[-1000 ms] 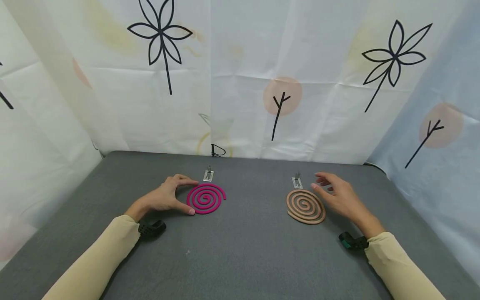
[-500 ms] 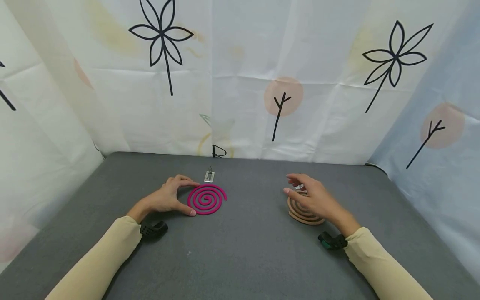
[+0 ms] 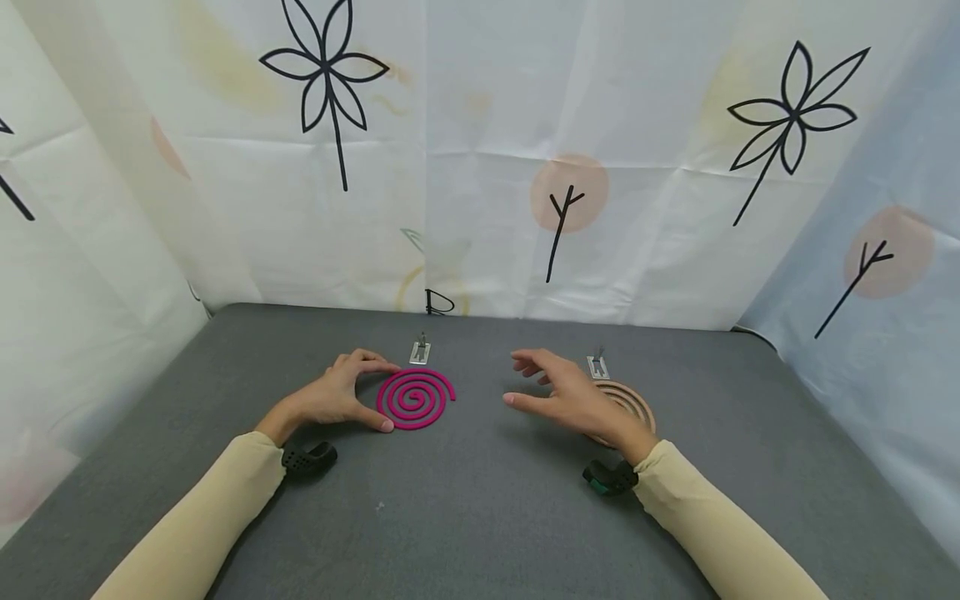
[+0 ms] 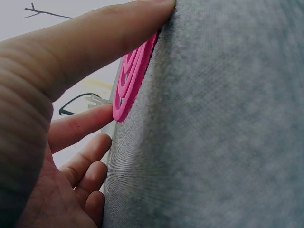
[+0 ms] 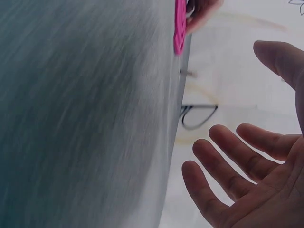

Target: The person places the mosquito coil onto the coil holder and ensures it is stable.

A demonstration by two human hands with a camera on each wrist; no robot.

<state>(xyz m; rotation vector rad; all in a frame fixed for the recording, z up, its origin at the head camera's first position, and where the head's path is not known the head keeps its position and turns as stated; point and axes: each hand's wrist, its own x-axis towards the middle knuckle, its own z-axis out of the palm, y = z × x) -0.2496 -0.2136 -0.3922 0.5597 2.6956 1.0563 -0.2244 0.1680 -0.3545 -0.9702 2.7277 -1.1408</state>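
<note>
A pink mosquito coil [image 3: 412,399] lies flat on the grey table, left of centre. My left hand [image 3: 332,393] rests at its left side, with thumb and index finger stretched along its near and far edges. In the left wrist view, the index fingertip meets the rim of the pink coil [image 4: 135,76], and the thumb crosses in front of it. My right hand [image 3: 567,402] hovers above the table with fingers spread and nothing in them. Below and behind that hand is a brown mosquito coil [image 3: 632,398], partly hidden by the hand and wrist.
A small metal coil stand [image 3: 420,352] lies just behind the pink coil. Another metal stand [image 3: 597,367] sits behind the brown one. The grey table [image 3: 450,517] ends at a white printed curtain [image 3: 480,242] at the back, with curtain at both sides too.
My right hand has moved left, from the right of the brown coil, across it, into the space between the two coils. My left hand and both coils stay in place.
</note>
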